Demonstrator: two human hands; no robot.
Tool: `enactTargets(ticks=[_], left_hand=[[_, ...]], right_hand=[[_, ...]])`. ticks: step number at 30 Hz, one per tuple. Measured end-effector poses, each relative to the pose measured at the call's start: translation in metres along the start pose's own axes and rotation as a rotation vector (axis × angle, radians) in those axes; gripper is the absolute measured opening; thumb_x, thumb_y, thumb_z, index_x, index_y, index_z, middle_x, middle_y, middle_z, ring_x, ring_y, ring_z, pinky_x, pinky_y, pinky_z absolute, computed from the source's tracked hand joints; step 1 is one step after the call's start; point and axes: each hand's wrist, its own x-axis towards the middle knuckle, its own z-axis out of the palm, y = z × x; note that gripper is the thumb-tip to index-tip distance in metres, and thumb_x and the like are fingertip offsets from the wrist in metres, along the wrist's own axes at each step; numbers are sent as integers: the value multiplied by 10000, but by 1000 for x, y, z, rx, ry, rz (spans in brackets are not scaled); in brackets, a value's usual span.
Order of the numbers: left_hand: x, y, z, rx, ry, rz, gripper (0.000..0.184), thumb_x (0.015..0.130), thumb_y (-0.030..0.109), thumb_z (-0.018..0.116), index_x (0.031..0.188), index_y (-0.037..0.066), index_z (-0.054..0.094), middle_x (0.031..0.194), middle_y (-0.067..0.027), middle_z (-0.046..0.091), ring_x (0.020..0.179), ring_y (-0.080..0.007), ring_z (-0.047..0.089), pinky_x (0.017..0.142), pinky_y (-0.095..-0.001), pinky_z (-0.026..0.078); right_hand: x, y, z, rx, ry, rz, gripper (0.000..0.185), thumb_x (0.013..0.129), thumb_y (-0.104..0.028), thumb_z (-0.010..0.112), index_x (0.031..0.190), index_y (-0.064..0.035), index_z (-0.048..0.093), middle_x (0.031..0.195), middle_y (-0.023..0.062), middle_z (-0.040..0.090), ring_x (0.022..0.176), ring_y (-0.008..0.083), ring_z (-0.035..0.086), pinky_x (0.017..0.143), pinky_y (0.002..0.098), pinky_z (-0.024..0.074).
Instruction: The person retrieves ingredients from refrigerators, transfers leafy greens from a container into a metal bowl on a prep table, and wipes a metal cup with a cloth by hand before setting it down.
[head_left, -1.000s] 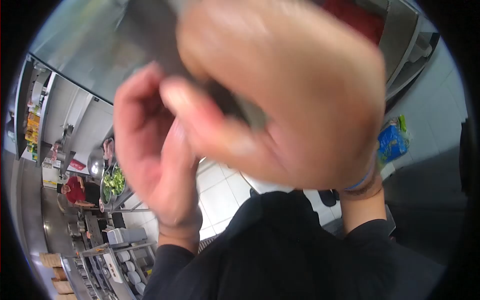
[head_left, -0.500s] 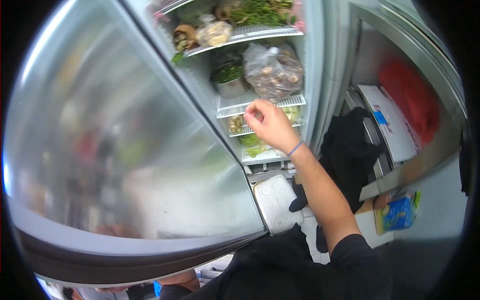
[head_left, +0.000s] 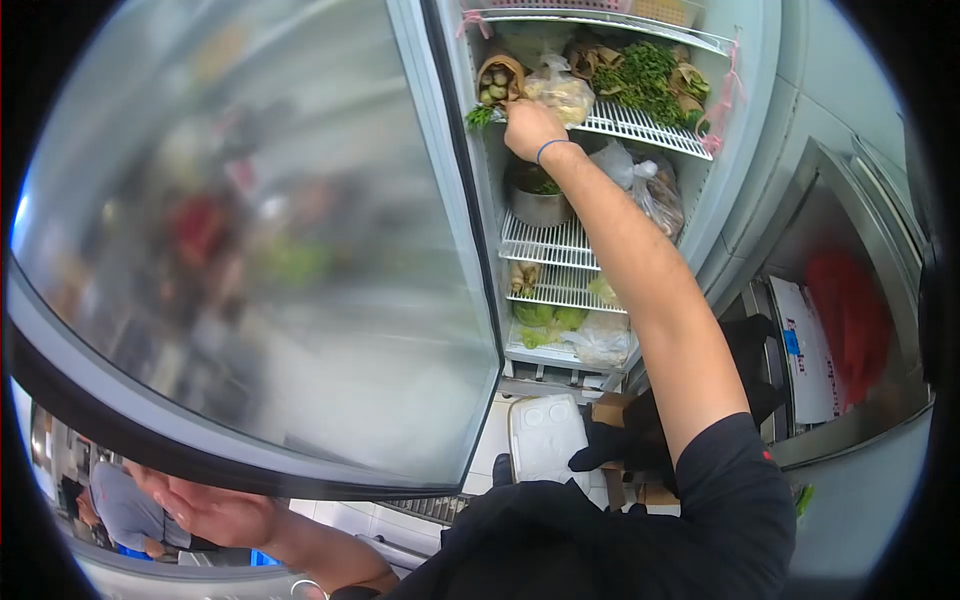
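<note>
My right hand (head_left: 534,130), with a blue band at the wrist, reaches onto an upper shelf of the fridge. Its fingers are bent at the edge of a brown paper bag (head_left: 500,80) of small round green items; the fingertips are partly hidden. Beside it lies a clear plastic bag (head_left: 562,92) with pale yellowish contents. Leafy greens (head_left: 650,80) fill the shelf's right part. My left hand (head_left: 215,510) is at the lower left, beneath the glass door's (head_left: 300,250) edge, fingers apart and empty.
Lower fridge shelves hold a metal pot (head_left: 540,207), a plastic bag (head_left: 655,195) and lettuce (head_left: 545,318). A white lidded container (head_left: 547,435) stands on the floor. At right, a red bag (head_left: 848,315) lies by a white box (head_left: 803,350). Another person (head_left: 130,505) is at lower left.
My right hand has moved up from the lower shelves to the paper bag. My left hand has come into fuller view below the door. The view has shifted, showing more of the upper fridge.
</note>
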Motion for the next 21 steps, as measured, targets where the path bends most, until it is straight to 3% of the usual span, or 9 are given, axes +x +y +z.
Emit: enactTargets(ticks=[1,3,7,9,13,15,16,19,21], left_hand=[[-2,-3,4,270,-65,319,568,1055,342,380,1449,-66,411,1460,-206,497,1366,-347,461,1194,-466,324],[0,5,26,86,93,284,613,1019,380,419,1434,-71,405,1441,-232,493,1372,-357,455,1191,-469,334],[-40,5,43,-60,12,547,601,961,414,491,1409,16,442,1421,-274,469,1357,-386,456,1146,-556,362],[-61,-8,66,-83,-300,573,577,954,402,482,1400,36,453,1405,-256,478,1296,-386,487,1112,-585,362],[-105,-20,162,-129,-740,40,455,921,117,620,1355,22,521,1405,-230,473,1145,-306,575,914,-412,546],[-110,-19,211,-192,-868,-312,475,889,78,677,1335,-6,538,1400,-249,488,1131,-388,613,885,-447,551],[-114,-32,237,-107,-876,-189,490,895,93,689,1346,-8,526,1413,-229,488,1086,-336,635,855,-423,570],[-109,-53,312,40,-957,-68,463,907,107,666,1316,-45,510,1425,-299,462,1083,-483,635,896,-519,549],[-107,-67,371,167,-904,79,416,942,143,615,1308,-33,521,1436,-267,474,1081,-397,674,913,-495,559]], right_hand=[[7,-1,1,-45,-46,13,281,858,-136,557,1021,0,742,1162,211,709,1142,388,640,1001,459,506],[16,-1,2,-137,-139,45,309,862,-141,558,1069,-12,747,1191,200,707,1166,383,633,1023,460,495],[33,12,9,-217,-145,4,347,868,-148,562,1146,-14,722,1185,192,711,1194,380,618,1030,472,486],[37,16,2,-111,-122,20,410,883,-196,592,1275,-100,663,1210,171,701,1203,377,610,1029,487,477],[52,35,5,76,-4,-12,441,882,-199,620,1320,-227,659,1264,122,681,1182,374,618,1030,473,477],[72,52,10,213,22,-71,438,880,-168,609,1310,-216,670,1272,118,677,1182,364,620,1033,454,479],[65,40,-4,223,12,-85,380,907,-70,493,1246,-38,661,1207,208,681,1155,387,621,1024,424,478],[84,62,6,350,-19,-93,424,890,-51,529,1280,-126,680,1283,152,670,1209,333,619,1031,404,484],[86,58,-5,454,-29,-113,435,903,-8,484,1289,-93,665,1277,162,679,1193,319,630,1026,375,482]])
